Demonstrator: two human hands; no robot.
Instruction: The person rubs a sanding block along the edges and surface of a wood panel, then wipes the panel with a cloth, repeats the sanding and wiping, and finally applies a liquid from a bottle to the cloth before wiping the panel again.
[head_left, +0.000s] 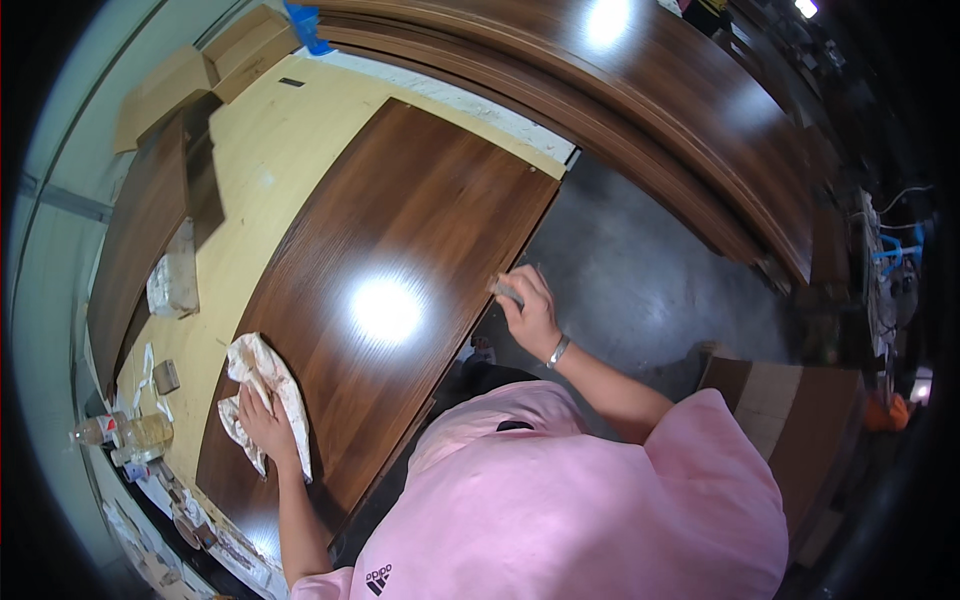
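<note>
A dark brown wood-grain panel [400,210] lies at a slant in front of me, its glossy face reflecting a bright light. Near its left edge my left hand [265,428] presses on a crumpled white cloth [262,365], which spreads out around the fingers. My right hand [533,312] is raised beside the panel's right edge, pinching a small greyish-brown block [507,291] between thumb and fingers. I cannot tell whether that block touches the edge.
The panel rests on a pale yellow tabletop [262,180]. Bottles [145,434], a small block [166,376] and an upright brown board [150,235] stand left. An open cardboard box [245,55] and blue object [308,28] are behind. Stacked brown panels [640,90] lie across the far side.
</note>
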